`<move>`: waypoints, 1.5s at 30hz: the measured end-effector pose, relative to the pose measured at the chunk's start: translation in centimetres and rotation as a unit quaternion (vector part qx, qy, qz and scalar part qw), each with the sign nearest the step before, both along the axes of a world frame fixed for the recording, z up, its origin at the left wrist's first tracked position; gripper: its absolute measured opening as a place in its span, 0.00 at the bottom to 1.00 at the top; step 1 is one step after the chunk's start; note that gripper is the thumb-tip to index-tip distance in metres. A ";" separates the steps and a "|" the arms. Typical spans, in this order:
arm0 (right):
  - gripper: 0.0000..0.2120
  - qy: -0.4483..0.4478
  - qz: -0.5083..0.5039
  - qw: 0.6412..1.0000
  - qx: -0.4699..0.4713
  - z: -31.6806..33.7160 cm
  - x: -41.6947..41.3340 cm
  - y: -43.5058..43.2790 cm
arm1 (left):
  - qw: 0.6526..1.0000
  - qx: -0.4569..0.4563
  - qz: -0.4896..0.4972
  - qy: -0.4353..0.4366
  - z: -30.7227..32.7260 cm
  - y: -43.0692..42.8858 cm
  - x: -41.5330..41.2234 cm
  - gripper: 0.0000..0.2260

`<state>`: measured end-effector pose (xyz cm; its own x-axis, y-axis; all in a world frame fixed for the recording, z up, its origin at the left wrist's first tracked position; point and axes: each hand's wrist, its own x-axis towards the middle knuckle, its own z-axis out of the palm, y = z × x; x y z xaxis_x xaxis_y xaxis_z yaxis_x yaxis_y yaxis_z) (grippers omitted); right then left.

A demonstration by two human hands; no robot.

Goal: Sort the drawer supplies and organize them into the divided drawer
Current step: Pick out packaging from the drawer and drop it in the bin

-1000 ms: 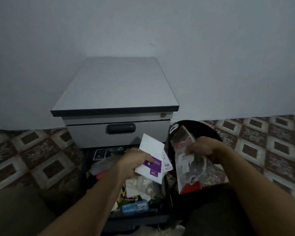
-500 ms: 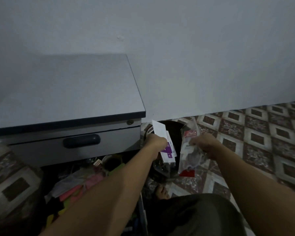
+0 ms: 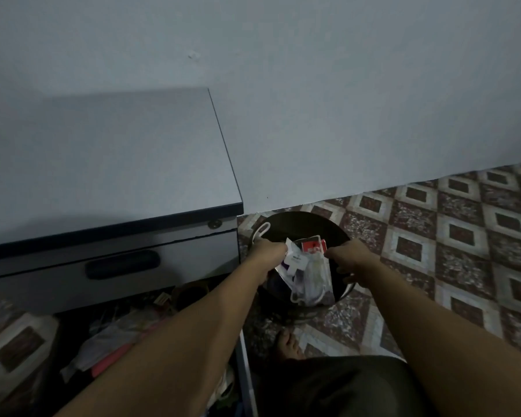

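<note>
A black round bin [image 3: 301, 224] is seen on the patterned tiled floor [image 3: 463, 236], just beside the right side of a grey cabinet [image 3: 103, 164]. Over its mouth a white and purple card [image 3: 295, 260] is gripped by the left hand [image 3: 266, 254]. A clear plastic packet [image 3: 316, 275] with a red label is pinched at its edge by the right hand [image 3: 355, 261]. The two items are touching. Below the cabinet's closed drawer [image 3: 57, 275], an open drawer [image 3: 247, 380] crowded with mixed supplies is seen. A bare foot [image 3: 287, 344] is placed near the bin.

You'll find nothing legible here. The card [image 3: 295, 260] carries a short line of small dark print, too blurred to read. The red label [image 3: 312, 245] on the packet [image 3: 316, 275] shows pale marks, but no letters you could make out.
</note>
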<state>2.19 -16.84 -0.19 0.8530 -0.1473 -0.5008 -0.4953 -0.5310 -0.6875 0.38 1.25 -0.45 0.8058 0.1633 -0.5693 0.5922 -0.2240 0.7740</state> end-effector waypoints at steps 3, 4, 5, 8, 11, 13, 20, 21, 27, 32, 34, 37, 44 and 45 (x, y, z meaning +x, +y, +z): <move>0.14 0.014 0.033 0.999 -0.021 0.4 0.0 0.5 | 0.999 0.024 -0.035 -0.018 0.3 0.6 -1.0 0.22; 0.13 0.016 0.048 0.998 -0.022 0.6 -0.1 0.8 | 0.998 0.037 -0.055 -0.021 0.7 0.9 -1.6 0.12; 0.12 0.021 0.062 0.998 -0.020 1.0 -0.3 1.2 | 0.996 0.052 -0.069 -0.032 1.1 1.2 -2.4 0.06; 0.10 0.041 0.119 0.992 -0.020 1.9 -1.0 3.2 | 0.989 0.075 -0.114 -0.050 2.0 3.0 -4.8 0.08; 0.10 0.060 0.174 0.983 -0.022 2.6 -2.7 6.5 | 0.987 0.081 -0.129 -0.058 2.9 5.8 -7.8 0.07; 0.11 0.069 0.206 0.976 -0.024 2.7 -4.2 9.0 | 0.983 0.096 -0.143 -0.062 2.9 8.1 -9.9 0.06; 0.12 0.039 0.325 0.943 -0.053 1.0 -9.7 16.7 | 0.971 0.214 -0.100 -0.033 1.1 17.5 -15.6 0.13; 0.12 0.028 0.338 0.939 -0.060 0.4 -10.5 17.5 | 0.965 0.242 -0.094 -0.036 0.6 18.9 -16.3 0.15; 0.15 -0.007 0.383 0.919 -0.091 -3.8 -14.5 21.8 | 0.934 0.348 -0.077 -0.019 -3.1 25.1 -19.6 0.10; 0.14 -0.040 0.416 0.897 -0.145 -6.4 -15.8 23.2 | 0.940 0.334 -0.072 -0.005 -5.8 26.6 -20.2 0.18; 0.15 -0.052 0.415 0.895 -0.152 -7.2 -16.2 23.2 | 0.947 0.315 -0.062 0.008 -6.8 26.9 -20.1 0.25; 0.19 -0.074 0.408 0.895 -0.162 -8.4 -16.4 23.1 | 0.937 0.342 -0.068 0.017 -7.6 26.8 -20.1 0.34; 0.25 -0.141 0.373 0.889 -0.227 -9.8 -15.6 23.7 | 0.926 0.361 -0.100 0.044 -8.6 26.2 -19.4 0.41; 0.25 -0.150 0.369 0.887 -0.234 -10.0 -15.4 23.8 | 0.927 0.358 -0.106 0.048 -8.9 26.3 -19.2 0.41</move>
<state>-13.26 6.97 -10.18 0.8886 0.3740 -0.2655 0.2733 -0.8967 -0.3482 -18.86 27.51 -9.34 0.8143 0.3706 -0.4467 0.5347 -0.7784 0.3288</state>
